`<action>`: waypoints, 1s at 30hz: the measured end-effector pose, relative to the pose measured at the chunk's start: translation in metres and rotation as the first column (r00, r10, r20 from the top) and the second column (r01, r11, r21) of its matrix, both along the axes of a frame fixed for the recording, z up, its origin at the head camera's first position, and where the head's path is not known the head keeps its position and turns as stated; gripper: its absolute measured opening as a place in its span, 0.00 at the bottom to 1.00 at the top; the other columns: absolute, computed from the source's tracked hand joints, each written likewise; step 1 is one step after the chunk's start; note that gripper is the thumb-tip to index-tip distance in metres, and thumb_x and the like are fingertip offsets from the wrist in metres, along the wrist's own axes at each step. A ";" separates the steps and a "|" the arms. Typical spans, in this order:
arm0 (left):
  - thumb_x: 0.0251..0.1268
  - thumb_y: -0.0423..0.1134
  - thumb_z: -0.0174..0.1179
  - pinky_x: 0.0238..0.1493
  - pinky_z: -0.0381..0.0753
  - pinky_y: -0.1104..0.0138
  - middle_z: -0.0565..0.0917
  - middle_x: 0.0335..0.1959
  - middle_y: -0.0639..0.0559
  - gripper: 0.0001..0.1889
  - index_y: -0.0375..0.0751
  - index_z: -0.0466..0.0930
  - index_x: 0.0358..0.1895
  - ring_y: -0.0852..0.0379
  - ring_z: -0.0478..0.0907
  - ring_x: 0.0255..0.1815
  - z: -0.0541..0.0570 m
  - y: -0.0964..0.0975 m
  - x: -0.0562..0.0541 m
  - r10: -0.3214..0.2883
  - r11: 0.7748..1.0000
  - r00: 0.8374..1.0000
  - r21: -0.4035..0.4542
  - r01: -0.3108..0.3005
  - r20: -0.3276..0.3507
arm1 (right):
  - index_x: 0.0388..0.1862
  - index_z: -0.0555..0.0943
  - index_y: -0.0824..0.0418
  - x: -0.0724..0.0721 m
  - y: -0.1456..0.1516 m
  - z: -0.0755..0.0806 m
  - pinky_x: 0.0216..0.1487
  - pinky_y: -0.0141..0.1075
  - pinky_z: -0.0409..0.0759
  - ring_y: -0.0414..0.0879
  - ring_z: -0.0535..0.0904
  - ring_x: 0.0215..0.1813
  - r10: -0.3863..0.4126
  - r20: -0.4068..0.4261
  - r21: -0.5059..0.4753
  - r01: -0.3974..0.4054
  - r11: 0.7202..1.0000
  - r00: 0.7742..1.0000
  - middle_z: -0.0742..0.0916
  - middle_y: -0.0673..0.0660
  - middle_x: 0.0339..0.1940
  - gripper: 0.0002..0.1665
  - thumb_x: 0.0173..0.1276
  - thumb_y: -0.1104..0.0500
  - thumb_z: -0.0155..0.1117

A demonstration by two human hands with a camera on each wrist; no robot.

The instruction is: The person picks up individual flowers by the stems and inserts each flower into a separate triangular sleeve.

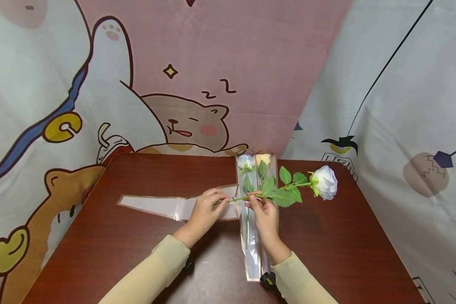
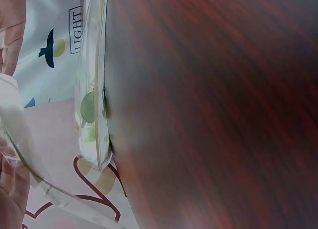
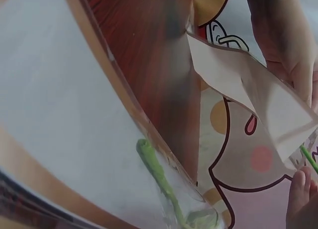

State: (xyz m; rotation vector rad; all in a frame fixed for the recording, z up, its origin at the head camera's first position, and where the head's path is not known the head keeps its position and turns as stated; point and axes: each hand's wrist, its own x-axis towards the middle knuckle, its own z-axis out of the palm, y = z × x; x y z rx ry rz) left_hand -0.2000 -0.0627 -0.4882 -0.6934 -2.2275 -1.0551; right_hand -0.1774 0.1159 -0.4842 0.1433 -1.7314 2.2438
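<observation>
A white artificial rose (image 1: 324,183) with green leaves lies across the air, its bloom to the right and its stem pointing left. My right hand (image 1: 267,217) pinches the green stem below the leaves. Left of it, my left hand (image 1: 205,211) pinches the mouth of a flat, clear-fronted flower sleeve (image 1: 150,203) with a white back, fingertips close to the stem's lower end. In the right wrist view the stem tip (image 3: 309,158) shows right at the mouth of the sleeve (image 3: 278,107).
Two filled flower sleeves lie side by side beneath the right hand; one holds a pale rose (image 1: 245,161), the other a cream rose (image 1: 264,158). A small black object (image 1: 267,280) sits by their near ends. The brown table (image 1: 327,245) meets a printed cloth backdrop (image 1: 273,63).
</observation>
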 end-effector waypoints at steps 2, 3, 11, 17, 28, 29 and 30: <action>0.56 0.35 0.67 0.44 0.81 0.68 0.84 0.34 0.55 0.02 0.44 0.86 0.33 0.58 0.81 0.42 0.000 -0.001 0.000 0.006 1.000 1.000 0.003 -0.006 0.000 | 0.46 0.71 0.83 0.000 0.000 0.000 0.44 0.34 0.84 0.40 0.84 0.40 -0.005 0.011 -0.028 0.005 1.000 1.000 0.84 0.60 0.39 0.16 0.69 0.68 0.55; 0.56 0.35 0.67 0.44 0.81 0.69 0.84 0.34 0.55 0.02 0.44 0.86 0.33 0.58 0.81 0.42 0.000 -0.001 0.000 0.008 1.000 1.000 0.007 -0.008 0.003 | 0.46 0.71 0.83 0.000 0.000 0.000 0.43 0.34 0.84 0.40 0.84 0.40 -0.008 0.014 -0.046 0.008 0.999 1.000 0.84 0.60 0.39 0.15 0.69 0.68 0.56; 0.59 0.35 0.65 0.39 0.81 0.73 0.84 0.34 0.56 0.02 0.44 0.86 0.34 0.61 0.79 0.38 0.000 -0.001 0.000 0.006 0.999 0.999 0.049 -0.008 0.034 | 0.41 0.75 0.76 -0.001 0.002 0.002 0.41 0.34 0.85 0.42 0.85 0.36 -0.046 -0.028 -0.167 0.041 0.985 0.999 0.86 0.55 0.35 0.08 0.65 0.71 0.59; 0.60 0.34 0.64 0.36 0.81 0.75 0.83 0.33 0.56 0.02 0.43 0.86 0.35 0.62 0.79 0.36 0.000 -0.002 0.000 0.008 0.997 0.998 0.079 -0.013 0.064 | 0.41 0.73 0.80 -0.001 0.004 -0.001 0.41 0.36 0.85 0.45 0.85 0.37 -0.042 -0.087 -0.163 0.027 0.986 0.995 0.86 0.57 0.34 0.10 0.68 0.70 0.56; 0.61 0.34 0.63 0.35 0.81 0.76 0.83 0.33 0.55 0.03 0.42 0.86 0.35 0.61 0.79 0.35 0.003 -0.002 0.001 0.003 0.996 0.998 0.090 -0.009 0.067 | 0.38 0.76 0.79 0.000 0.002 -0.001 0.40 0.35 0.85 0.44 0.85 0.34 -0.052 -0.070 -0.138 0.042 0.989 0.996 0.87 0.54 0.30 0.09 0.68 0.69 0.57; 0.61 0.34 0.63 0.35 0.81 0.76 0.82 0.33 0.55 0.03 0.42 0.86 0.35 0.61 0.79 0.35 0.003 -0.002 0.001 0.004 0.996 0.998 0.092 -0.009 0.064 | 0.38 0.76 0.78 0.000 0.002 -0.002 0.40 0.34 0.85 0.43 0.85 0.33 -0.051 -0.063 -0.127 0.043 0.991 0.997 0.88 0.53 0.30 0.08 0.68 0.70 0.57; 0.61 0.34 0.63 0.36 0.81 0.76 0.83 0.33 0.55 0.03 0.42 0.86 0.35 0.61 0.79 0.35 0.003 -0.002 0.001 0.005 0.996 0.998 0.090 -0.011 0.060 | 0.38 0.76 0.77 0.000 0.001 -0.002 0.40 0.34 0.85 0.43 0.85 0.33 -0.049 -0.055 -0.118 0.042 0.992 0.997 0.88 0.53 0.30 0.08 0.67 0.70 0.57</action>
